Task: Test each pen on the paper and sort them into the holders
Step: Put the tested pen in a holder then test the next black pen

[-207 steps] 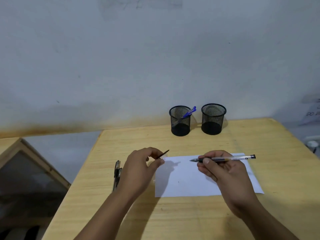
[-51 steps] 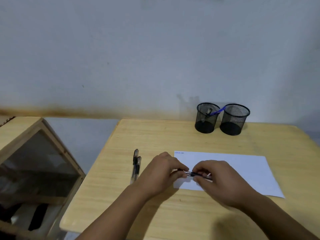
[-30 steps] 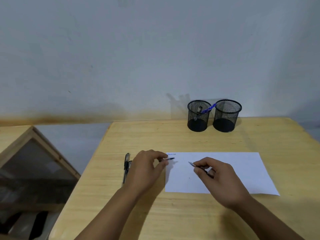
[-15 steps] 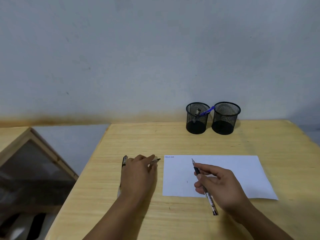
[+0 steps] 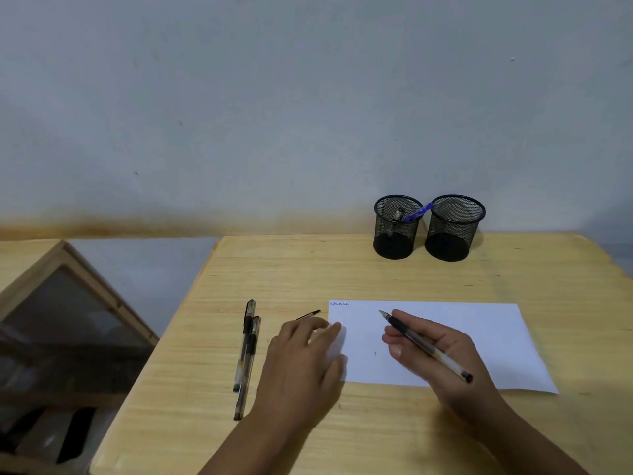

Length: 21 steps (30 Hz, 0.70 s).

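Observation:
My right hand (image 5: 442, 351) grips an uncapped clear pen with a black grip (image 5: 416, 341). Its tip points far-left, low over the white paper (image 5: 479, 337). My left hand (image 5: 301, 361) rests flat on the table, its thumb on the paper's left edge. A black pen cap (image 5: 309, 315) lies just past its fingertips. Two capped pens (image 5: 247, 351) lie side by side left of that hand. At the back stand two black mesh holders. The left holder (image 5: 395, 231) holds a blue pen (image 5: 416, 212) and a dark one. The right holder (image 5: 454, 231) looks empty.
A small blue scribble (image 5: 339, 304) marks the paper's top-left corner. A wooden-framed glass cabinet (image 5: 68, 320) stands off the left edge of the wooden table (image 5: 342, 275). A plain wall rises directly behind the holders.
The cap came off the pen between my hands. My left hand has since moved right onto the paper's edge, leaving the cap beyond its fingertips. My right hand has shifted the pen into a writing hold.

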Motion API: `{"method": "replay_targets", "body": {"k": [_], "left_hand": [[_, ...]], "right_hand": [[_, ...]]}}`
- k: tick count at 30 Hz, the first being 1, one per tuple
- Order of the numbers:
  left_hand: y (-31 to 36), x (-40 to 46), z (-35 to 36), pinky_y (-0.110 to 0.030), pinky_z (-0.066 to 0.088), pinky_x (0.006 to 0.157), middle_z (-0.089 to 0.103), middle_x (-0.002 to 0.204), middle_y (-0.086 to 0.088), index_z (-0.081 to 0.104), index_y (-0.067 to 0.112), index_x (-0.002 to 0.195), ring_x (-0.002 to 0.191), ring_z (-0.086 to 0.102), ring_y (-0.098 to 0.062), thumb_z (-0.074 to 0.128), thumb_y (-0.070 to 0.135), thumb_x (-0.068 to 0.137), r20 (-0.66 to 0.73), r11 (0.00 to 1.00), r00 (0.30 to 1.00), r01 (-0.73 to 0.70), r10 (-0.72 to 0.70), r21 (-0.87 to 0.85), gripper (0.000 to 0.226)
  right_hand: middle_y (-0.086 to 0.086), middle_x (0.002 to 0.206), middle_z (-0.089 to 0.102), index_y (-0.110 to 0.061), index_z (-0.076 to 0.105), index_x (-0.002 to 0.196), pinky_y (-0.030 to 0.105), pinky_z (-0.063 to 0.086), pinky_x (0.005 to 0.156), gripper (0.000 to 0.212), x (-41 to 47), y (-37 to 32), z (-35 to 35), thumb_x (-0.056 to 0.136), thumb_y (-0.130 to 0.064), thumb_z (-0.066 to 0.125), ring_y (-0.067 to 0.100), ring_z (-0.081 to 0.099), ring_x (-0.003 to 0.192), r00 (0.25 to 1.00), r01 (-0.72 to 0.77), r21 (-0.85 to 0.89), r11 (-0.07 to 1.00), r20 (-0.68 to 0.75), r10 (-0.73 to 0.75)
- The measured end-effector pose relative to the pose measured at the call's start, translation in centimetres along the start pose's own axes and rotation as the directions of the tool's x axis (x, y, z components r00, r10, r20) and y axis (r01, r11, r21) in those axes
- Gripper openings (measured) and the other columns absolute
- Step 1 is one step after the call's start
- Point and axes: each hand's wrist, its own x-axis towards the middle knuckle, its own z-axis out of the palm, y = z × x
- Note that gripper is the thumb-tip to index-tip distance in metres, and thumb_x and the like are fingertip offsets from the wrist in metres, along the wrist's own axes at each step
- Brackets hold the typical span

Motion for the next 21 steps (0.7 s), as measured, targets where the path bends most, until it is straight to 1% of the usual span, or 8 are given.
{"method": "replay_targets", "body": {"k": [2,6,8,12,14,16,19,21], "left_hand": [[-0.1,-0.3,0.2,-0.039,0.042,0.093,0.050,0.136,0.015,0.054,0.040,0.125,0.126,0.039,-0.015,0.045,0.049,0.090,0.058,0.999,0.998,-0.026,0.025,0.027,0.037],[0.4,-1.3,0.3,-0.035,0.035,0.091,0.050,0.137,0.018,0.054,0.041,0.119,0.123,0.038,-0.014,0.042,0.055,0.091,0.086,0.999,0.995,-0.045,0.044,0.016,0.033],[0.7,-1.8,0.5,-0.034,0.034,0.090,0.052,0.133,0.018,0.055,0.041,0.118,0.119,0.040,-0.013,0.044,0.058,0.090,0.087,0.998,0.995,-0.055,0.054,0.014,0.035],[1.0,-1.9,0.2,-0.032,0.032,0.093,0.052,0.134,0.018,0.058,0.040,0.121,0.119,0.038,-0.012,0.045,0.060,0.088,0.097,0.998,0.994,-0.051,0.053,-0.021,0.040],[0.9,-1.9,0.0,-0.032,0.031,0.095,0.051,0.135,0.018,0.059,0.040,0.122,0.121,0.037,-0.012,0.046,0.060,0.088,0.106,0.998,0.993,-0.044,0.049,-0.045,0.042],[0.8,-1.9,0.1,-0.032,0.031,0.095,0.051,0.135,0.018,0.059,0.039,0.123,0.121,0.037,-0.012,0.047,0.061,0.088,0.104,0.998,0.993,-0.045,0.050,-0.052,0.043],[0.7,-1.9,0.1,-0.035,0.033,0.098,0.048,0.139,0.016,0.059,0.039,0.122,0.124,0.036,-0.013,0.051,0.060,0.087,0.111,0.996,0.993,-0.041,0.049,-0.075,0.041],[0.6,-1.8,0.2,-0.036,0.031,0.100,0.043,0.145,0.016,0.058,0.039,0.123,0.128,0.032,-0.014,0.051,0.060,0.087,0.127,0.996,0.990,-0.045,0.055,-0.080,0.041]], "right_hand": [[-0.003,0.100,0.079,-0.023,0.075,0.111,0.036,0.055,0.092,0.031,0.4,-0.2,0.6,0.083,-0.009,0.076,0.015,0.074,0.098,0.993,-0.036,0.017,0.999,-0.109,0.038],[-0.007,0.085,0.079,-0.021,0.076,0.101,0.025,0.060,0.077,0.013,1.1,-0.3,1.4,0.089,-0.017,0.071,0.012,0.075,0.081,0.968,-0.058,-0.017,0.998,-0.246,0.052],[-0.010,0.084,0.078,-0.028,0.074,0.096,0.023,0.058,0.077,0.010,1.3,-0.2,1.6,0.090,-0.020,0.070,0.010,0.075,0.082,0.965,-0.059,-0.102,0.993,-0.260,0.030],[-0.009,0.098,0.075,-0.031,0.072,0.091,0.031,0.056,0.090,0.019,2.1,-0.2,2.0,0.089,-0.012,0.071,0.012,0.070,0.097,0.967,-0.045,-0.284,0.958,-0.253,-0.030],[-0.010,0.100,0.074,-0.033,0.072,0.090,0.029,0.054,0.091,0.021,2.5,-0.3,2.4,0.088,-0.012,0.072,0.011,0.068,0.099,0.967,-0.022,-0.319,0.947,-0.247,-0.060],[-0.009,0.102,0.073,-0.028,0.072,0.094,0.021,0.051,0.088,0.016,2.9,-0.5,2.8,0.088,-0.013,0.072,0.009,0.067,0.098,0.963,0.007,-0.351,0.936,-0.249,-0.101],[-0.008,0.097,0.073,-0.021,0.072,0.098,0.005,0.048,0.076,0.012,3.9,-0.6,3.2,0.088,-0.014,0.072,0.002,0.068,0.092,0.955,0.036,-0.356,0.934,-0.263,-0.138],[-0.005,0.090,0.074,-0.018,0.069,0.096,0.010,0.054,0.074,0.011,4.6,-0.6,3.5,0.087,-0.012,0.073,0.003,0.071,0.084,0.953,0.040,-0.316,0.948,-0.274,-0.132]]}}
